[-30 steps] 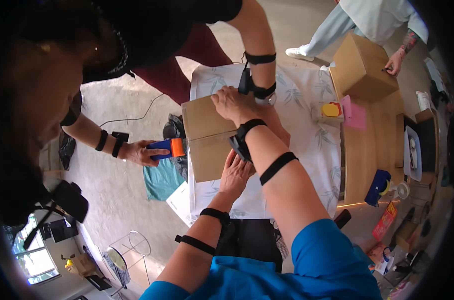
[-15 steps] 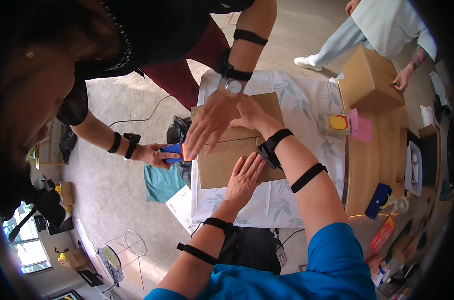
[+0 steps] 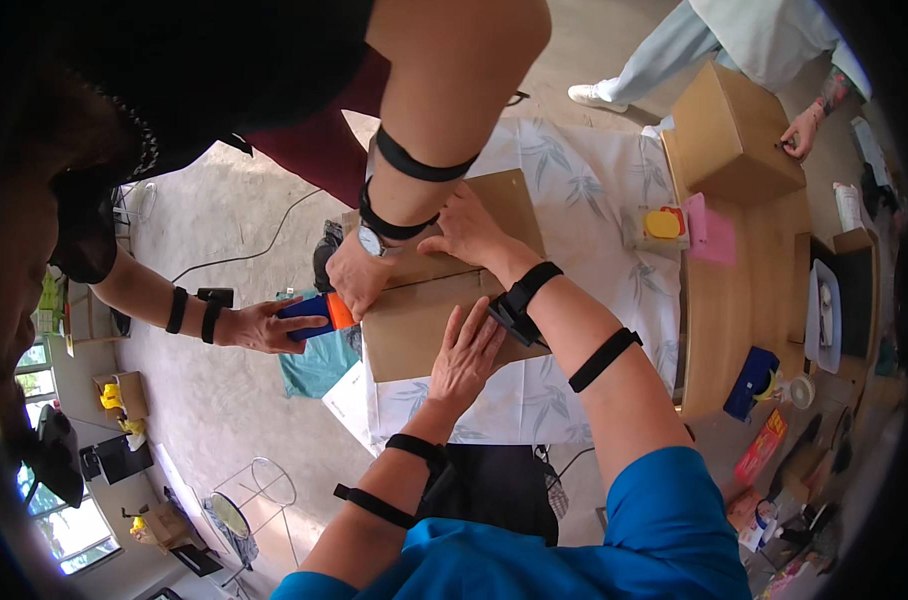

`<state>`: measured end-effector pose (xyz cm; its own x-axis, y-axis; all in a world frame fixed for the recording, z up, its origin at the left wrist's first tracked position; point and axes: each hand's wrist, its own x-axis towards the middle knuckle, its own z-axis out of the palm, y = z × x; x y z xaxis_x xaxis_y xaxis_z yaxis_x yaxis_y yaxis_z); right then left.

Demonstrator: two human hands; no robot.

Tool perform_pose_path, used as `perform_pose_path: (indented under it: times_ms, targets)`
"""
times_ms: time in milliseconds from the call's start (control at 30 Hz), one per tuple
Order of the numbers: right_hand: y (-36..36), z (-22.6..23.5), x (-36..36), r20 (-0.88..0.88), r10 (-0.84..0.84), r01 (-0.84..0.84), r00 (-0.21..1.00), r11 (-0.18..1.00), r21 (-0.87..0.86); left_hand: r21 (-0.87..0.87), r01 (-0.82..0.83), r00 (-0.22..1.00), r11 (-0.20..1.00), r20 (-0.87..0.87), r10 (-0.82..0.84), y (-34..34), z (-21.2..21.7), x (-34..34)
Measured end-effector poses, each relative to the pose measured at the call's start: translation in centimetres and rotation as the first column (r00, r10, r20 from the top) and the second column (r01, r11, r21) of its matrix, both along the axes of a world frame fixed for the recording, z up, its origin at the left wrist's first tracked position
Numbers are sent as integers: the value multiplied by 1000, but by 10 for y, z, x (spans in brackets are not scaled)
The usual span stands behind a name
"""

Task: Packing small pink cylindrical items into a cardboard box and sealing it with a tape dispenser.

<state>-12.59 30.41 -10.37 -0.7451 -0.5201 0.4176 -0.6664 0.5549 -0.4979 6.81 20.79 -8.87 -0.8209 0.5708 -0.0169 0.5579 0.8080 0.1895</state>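
Box is pinned on the table: left hand flat, fingers apart at 6 o'clock, right hand spread at 12, keeping flaps down.

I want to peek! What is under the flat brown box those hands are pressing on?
Under the cardboard box lies a white leaf-patterned cloth covering the table. The left hand, right hand and a co-worker's hand press on top. Whatever is inside the box is hidden.
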Motion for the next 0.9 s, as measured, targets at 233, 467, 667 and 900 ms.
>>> perform_pose_path:
  times_ms: [233,467,667,900]
  targets:
    - [1,-5,-2,39,-12,13,999,1000,-6,57,-65,998,996,-11,66,-1,-3,3]
    - [-1,-10,-3,39,-3,1,999,999,38,157,-182,983,971,67,174,8,9,-4]
    - [-2,-7,-3,138,14,-27,990,996,89,240,-167,986,956,49,160,5,6,-2]
    - [3,-6,-8,81,19,-23,997,999,48,200,-104,995,974,19,102,6,8,-5]
